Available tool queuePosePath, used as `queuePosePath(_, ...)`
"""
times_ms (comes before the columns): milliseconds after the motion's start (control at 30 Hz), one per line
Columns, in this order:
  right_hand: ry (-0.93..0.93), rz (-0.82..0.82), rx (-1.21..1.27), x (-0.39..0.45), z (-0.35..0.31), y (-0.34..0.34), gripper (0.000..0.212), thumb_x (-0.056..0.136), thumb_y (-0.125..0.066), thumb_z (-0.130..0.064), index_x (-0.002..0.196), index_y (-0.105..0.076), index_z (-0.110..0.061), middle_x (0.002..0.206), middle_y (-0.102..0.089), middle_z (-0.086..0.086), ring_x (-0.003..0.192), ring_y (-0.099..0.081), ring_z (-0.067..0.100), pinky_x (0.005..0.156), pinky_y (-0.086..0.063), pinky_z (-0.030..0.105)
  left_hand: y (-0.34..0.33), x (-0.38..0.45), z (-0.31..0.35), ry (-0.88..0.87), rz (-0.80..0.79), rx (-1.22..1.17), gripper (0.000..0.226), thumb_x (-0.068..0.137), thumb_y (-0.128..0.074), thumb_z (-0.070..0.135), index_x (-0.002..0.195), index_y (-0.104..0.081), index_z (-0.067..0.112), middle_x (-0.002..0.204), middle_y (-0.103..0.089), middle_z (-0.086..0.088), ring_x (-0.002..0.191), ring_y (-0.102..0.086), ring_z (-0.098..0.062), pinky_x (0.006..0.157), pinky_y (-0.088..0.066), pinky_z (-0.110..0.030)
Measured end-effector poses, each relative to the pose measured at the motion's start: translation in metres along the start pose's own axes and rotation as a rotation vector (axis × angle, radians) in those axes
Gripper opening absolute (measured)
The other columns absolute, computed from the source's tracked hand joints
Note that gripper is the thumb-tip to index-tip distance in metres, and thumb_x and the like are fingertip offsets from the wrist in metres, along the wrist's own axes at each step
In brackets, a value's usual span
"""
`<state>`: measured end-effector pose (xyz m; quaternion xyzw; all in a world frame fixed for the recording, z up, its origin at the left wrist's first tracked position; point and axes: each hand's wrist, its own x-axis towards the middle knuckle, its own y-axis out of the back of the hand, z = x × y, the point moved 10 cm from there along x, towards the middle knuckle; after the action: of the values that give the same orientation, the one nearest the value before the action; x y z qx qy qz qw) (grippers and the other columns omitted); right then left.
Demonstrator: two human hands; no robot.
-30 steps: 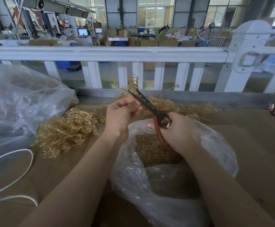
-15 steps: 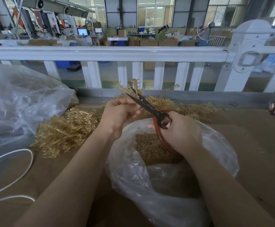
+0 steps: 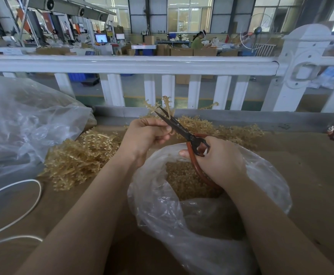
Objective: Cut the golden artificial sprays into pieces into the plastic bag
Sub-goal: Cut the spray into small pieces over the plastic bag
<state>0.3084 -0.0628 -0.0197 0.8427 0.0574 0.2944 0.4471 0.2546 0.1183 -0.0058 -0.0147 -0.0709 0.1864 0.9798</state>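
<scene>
While the clear plastic bag (image 3: pixel 201 225) sits open nearest me on the brown table (image 3: pixel 311 175), already holding cut golden bits, my right hand (image 3: pixel 219 161) grips the red-handled scissors (image 3: pixel 184 132) above its mouth. Just left, my left hand (image 3: pixel 144 135) pinches a golden spray (image 3: pixel 167 105) sticking up between the parted blades. Further back, loose sprays (image 3: pixel 76 157) pile up short of the white railing (image 3: pixel 130 64).

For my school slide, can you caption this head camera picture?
Left hand holds a golden spray while right hand snips it with scissors over a plastic bag.
</scene>
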Motion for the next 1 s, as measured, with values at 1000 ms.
queuePosePath(1000,0.089,-0.012,-0.027,-0.006,-0.014,0.005,0.072,0.059,-0.025,-0.102,0.087,-0.052,-0.042,0.062,-0.043,-0.032,0.055,-0.045,-0.009,0.046,-0.028,0.011,0.012,0.003,-0.005,0.057,0.059,-0.046,0.023,0.088,-0.056,-0.012,0.081,-0.069,0.005,0.078,-0.072,-0.008,0.056,-0.061,-0.009,0.063,-0.051,-0.023)
